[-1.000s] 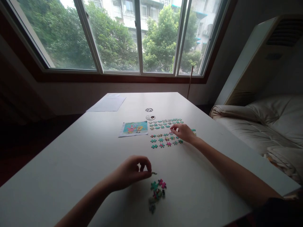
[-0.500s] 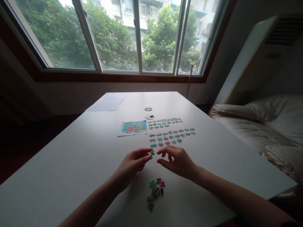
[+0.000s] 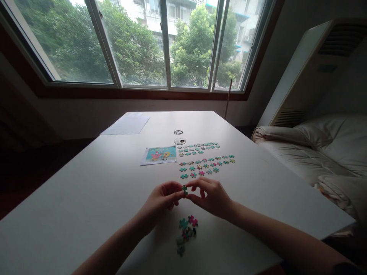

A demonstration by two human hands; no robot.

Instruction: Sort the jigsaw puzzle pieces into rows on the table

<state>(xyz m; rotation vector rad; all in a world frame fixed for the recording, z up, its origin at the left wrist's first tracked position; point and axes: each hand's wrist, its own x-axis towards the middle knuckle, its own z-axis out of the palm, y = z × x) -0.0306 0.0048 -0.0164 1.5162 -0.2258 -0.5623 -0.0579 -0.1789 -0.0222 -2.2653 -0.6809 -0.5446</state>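
Over the near middle of the white table [image 3: 86, 198], my left hand [image 3: 162, 200] and my right hand [image 3: 210, 196] meet fingertip to fingertip. Between them they pinch one small green puzzle piece [image 3: 185, 189], held just above the tabletop. Close below my hands lies a small heap of loose puzzle pieces [image 3: 186, 231], teal, pink and dark. Farther off, rows of sorted puzzle pieces [image 3: 205, 160] are laid out flat. To their left lies the printed reference picture [image 3: 159, 154].
A sheet of paper [image 3: 126, 125] lies at the far left of the table. Two round cable-hole covers [image 3: 179, 136] sit behind the picture. A sofa with a pale quilt [image 3: 312, 149] stands right of the table, and a wide window [image 3: 160, 42] lies beyond.
My right hand came back from the sorted rows to meet my left hand. My left hand lifted a green piece from beside the heap, and both hands now pinch it.
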